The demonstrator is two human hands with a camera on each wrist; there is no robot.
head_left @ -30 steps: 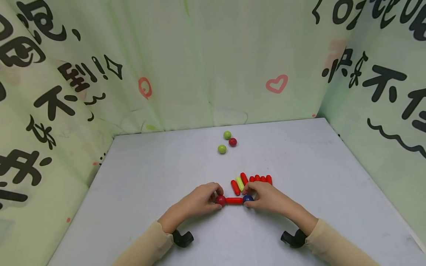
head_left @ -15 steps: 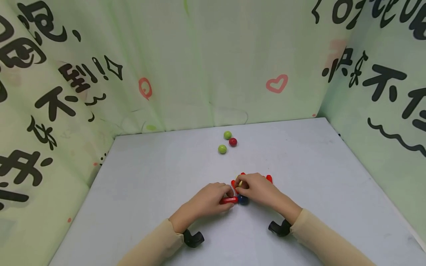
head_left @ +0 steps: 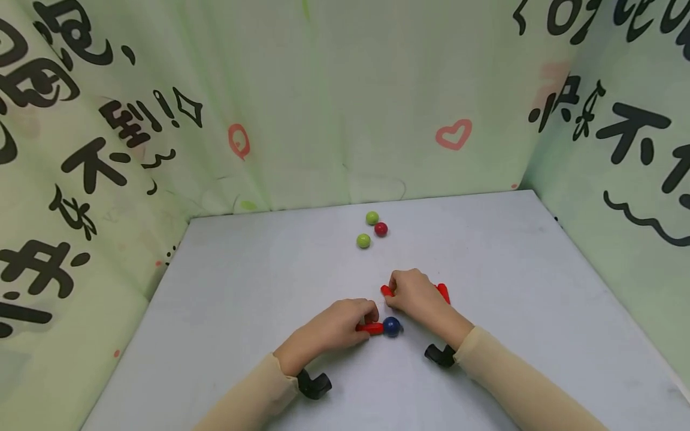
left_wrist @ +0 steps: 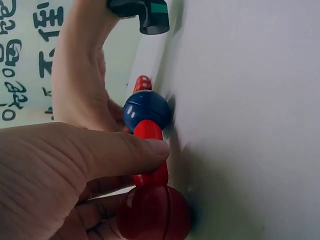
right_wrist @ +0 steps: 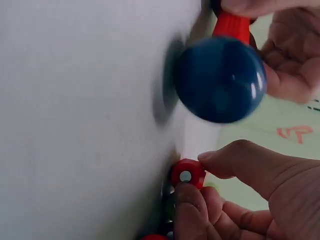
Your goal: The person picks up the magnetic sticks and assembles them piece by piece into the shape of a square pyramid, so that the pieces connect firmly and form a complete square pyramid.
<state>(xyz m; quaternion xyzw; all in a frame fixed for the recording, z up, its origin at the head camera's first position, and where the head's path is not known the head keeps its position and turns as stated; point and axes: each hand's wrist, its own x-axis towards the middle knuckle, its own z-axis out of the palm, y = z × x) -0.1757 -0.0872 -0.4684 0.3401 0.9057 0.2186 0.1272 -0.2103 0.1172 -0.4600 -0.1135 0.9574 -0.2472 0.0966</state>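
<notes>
Pale table (head_left: 259, 275), red rod (head_left: 373, 328) pinched in left hand (head_left: 339, 323), second rod (right_wrist: 194, 170) apparently pinched in right hand (head_left: 416, 292)

2 close wrist views share the blue ball (left_wrist: 146, 111).

1. One left hand (head_left: 345, 323) and one right hand (head_left: 417, 292) are counted.
2. Green balls (head_left: 363, 240): two counted.
3. Red balls (head_left: 380, 229): two counted across views.
4. Blue ball (head_left: 392, 327): one counted.
5. Red rods (head_left: 371, 328): at least three counted; total obscured by the right hand.
6. Black wrist devices (head_left: 314, 386): two counted.
7. Sleeves (head_left: 248, 392): two counted.
</notes>
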